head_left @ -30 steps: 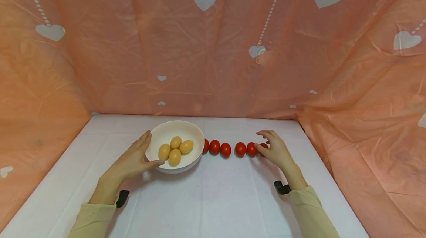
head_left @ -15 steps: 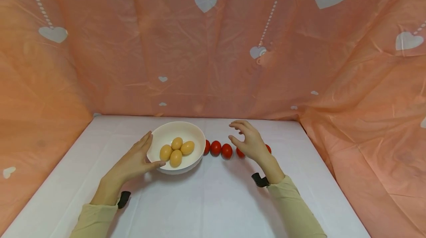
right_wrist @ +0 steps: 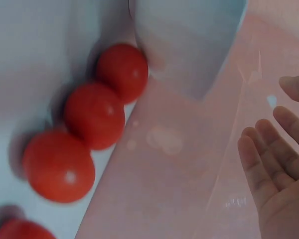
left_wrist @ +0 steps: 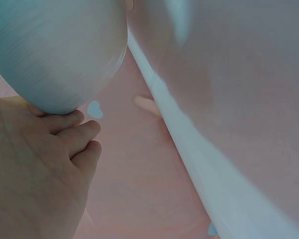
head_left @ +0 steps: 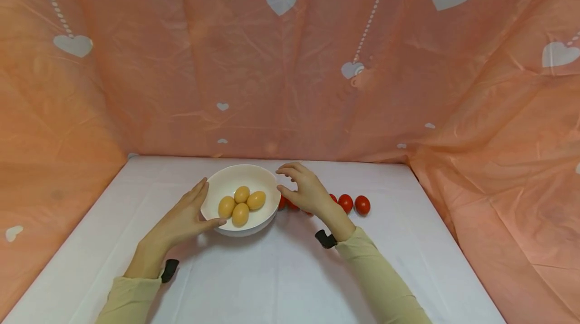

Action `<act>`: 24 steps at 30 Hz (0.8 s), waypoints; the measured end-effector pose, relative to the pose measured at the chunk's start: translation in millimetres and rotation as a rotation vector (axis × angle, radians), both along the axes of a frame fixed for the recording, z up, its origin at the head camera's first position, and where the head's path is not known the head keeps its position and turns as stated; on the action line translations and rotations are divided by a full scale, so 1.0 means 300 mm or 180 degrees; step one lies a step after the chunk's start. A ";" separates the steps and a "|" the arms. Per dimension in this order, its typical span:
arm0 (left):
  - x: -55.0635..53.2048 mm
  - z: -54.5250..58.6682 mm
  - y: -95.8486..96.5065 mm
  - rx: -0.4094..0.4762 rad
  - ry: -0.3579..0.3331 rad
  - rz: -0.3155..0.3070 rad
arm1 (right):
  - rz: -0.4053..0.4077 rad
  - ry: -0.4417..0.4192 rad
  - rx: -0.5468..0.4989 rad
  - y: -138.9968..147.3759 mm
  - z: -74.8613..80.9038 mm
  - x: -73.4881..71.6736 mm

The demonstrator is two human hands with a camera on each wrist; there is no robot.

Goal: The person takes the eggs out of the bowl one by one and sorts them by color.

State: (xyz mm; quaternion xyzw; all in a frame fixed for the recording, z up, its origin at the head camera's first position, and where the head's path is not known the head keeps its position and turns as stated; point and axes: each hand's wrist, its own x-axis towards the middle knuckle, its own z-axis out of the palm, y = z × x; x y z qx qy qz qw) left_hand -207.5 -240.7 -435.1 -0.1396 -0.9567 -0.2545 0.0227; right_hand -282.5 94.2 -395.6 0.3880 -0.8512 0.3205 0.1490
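Observation:
A white bowl point(head_left: 213, 188) stands left of the table's middle, with several yellow egg-shaped pieces inside. My left hand point(head_left: 183, 215) touches the bowl's left side, its fingers extended along the wall and the thumb at the front rim. In the left wrist view, the fingers of the left hand point(left_wrist: 45, 159) lie against the underside curve of the bowl point(left_wrist: 65, 55). My right hand point(head_left: 305, 190) holds nothing and hovers beside the bowl's right rim, thumb and fingers apart. Beneath it runs a row of smooth red tomato-like ovals point(head_left: 346, 203), partly hidden by that hand.
The red row point(right_wrist: 94, 115) starts right beside the bowl and extends to the right. White cloth covers the table point(head_left: 272, 278). An orange curtain point(head_left: 290, 87) with pale hearts encloses the back and both sides. A dark wrist mount point(head_left: 325, 239) sits on each forearm.
My right hand has swept left from the far end of the red row to the bowl's right rim, uncovering the rightmost red ovals. The left hand stays at the bowl.

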 end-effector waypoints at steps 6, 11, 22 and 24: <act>-0.003 0.002 -0.001 0.0000 0.0033 -0.0008 | 0.0077 -0.0229 0.0272 -0.087 -0.001 -0.010; -0.005 0.004 0.000 0.0031 0.0081 -0.0031 | 0.0065 -0.0450 0.0566 -0.159 -0.013 -0.025; -0.001 0.001 -0.003 0.0028 0.0072 -0.0043 | 0.0034 -0.0411 0.1226 -0.286 -0.054 -0.065; -0.002 -0.002 -0.005 0.0024 0.0081 -0.0041 | 0.0017 -0.0397 0.1298 -0.305 -0.057 -0.070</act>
